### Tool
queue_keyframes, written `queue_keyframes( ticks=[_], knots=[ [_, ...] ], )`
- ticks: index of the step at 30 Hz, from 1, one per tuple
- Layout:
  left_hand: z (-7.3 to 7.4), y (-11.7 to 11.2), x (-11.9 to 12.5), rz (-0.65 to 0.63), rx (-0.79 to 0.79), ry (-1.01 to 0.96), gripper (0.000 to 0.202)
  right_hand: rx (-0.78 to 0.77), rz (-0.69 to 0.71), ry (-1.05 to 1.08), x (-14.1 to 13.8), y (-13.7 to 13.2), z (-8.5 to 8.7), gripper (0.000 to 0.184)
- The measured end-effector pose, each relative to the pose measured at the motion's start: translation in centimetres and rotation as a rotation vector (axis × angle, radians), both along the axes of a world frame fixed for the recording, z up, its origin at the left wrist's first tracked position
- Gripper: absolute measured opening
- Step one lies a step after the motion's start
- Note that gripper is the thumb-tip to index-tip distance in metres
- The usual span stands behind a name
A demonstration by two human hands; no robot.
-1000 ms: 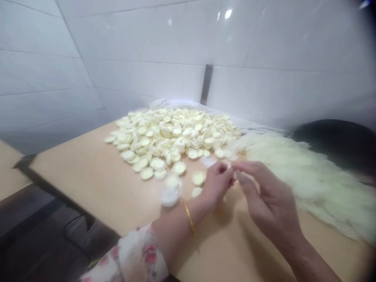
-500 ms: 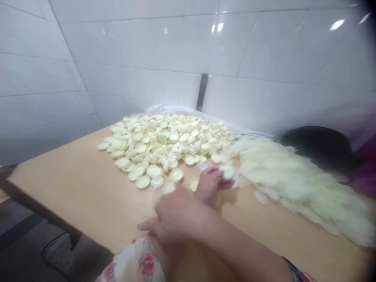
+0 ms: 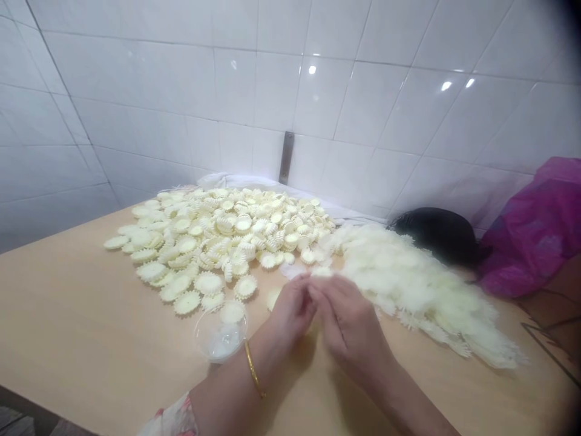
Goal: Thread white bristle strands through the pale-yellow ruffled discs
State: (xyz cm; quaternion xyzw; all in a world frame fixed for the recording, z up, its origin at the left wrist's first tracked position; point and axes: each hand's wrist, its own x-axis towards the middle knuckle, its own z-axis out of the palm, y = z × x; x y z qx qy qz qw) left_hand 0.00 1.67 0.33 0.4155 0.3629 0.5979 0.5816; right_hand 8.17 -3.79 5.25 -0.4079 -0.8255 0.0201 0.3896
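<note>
My left hand (image 3: 293,309), with a gold bangle on its wrist, is closed, fingers curled against my right hand (image 3: 349,315). Just beyond the touching fingertips shows a pale scalloped disc (image 3: 322,272), mostly hidden by both hands, which pinch it. To their left stands a small clear bowl (image 3: 204,342) with something whitish inside. Another pale disc lies at its back rim. Behind the hands spreads a large pile of cream scalloped discs (image 3: 236,236). Right of my right hand lies a long heap of thin, pale, frilly-edged pieces (image 3: 408,275).
The wooden table (image 3: 82,315) meets a white tiled wall (image 3: 158,72). A metal strip (image 3: 286,158) is fixed on the wall. A black rounded object (image 3: 436,233) and a magenta plastic bag (image 3: 535,227) stand at the right back. White sheeting lies behind the pile.
My right hand has moved from above the bowl, over my left arm, to the right and now meets my left hand. The view has shifted, showing the bowl and bag more fully.
</note>
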Motion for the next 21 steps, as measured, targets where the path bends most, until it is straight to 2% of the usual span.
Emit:
queue_keyframes(
  ticks=[2,5,7,10,12,14,18,21],
  knots=[
    [0.0,-0.2,0.3,-0.084,-0.126,-0.120,0.013,0.156,-0.103,-0.160,2.0,1.1,-2.5,0.035],
    [0.4,-0.5,0.5,-0.148,-0.288,-0.303,0.014,0.164,-0.166,-0.229,3.9,2.3,-4.6,0.041],
    [0.9,-0.7,0.3,-0.204,-0.280,-0.313,0.013,0.100,-0.112,-0.182,4.6,2.8,-4.6,0.042],
    [1.5,-0.8,-0.2,-0.303,-0.163,-0.129,0.012,0.021,0.071,-0.124,5.3,2.9,-3.8,0.050],
    [1.8,-0.9,-0.3,-0.336,-0.150,-0.036,0.011,0.008,0.137,-0.096,5.7,2.7,-3.6,0.055],
    [1.8,-1.2,-0.1,-0.333,-0.145,0.013,0.011,0.035,0.111,-0.075,5.9,2.4,-3.7,0.052],
    [1.6,-1.9,0.5,-0.241,-0.076,0.093,0.007,0.101,0.006,-0.053,5.8,1.7,-3.7,0.031],
    [1.8,-2.1,0.6,-0.249,-0.085,0.021,0.011,0.097,-0.028,0.020,5.6,1.3,-3.3,0.024]
  ],
)
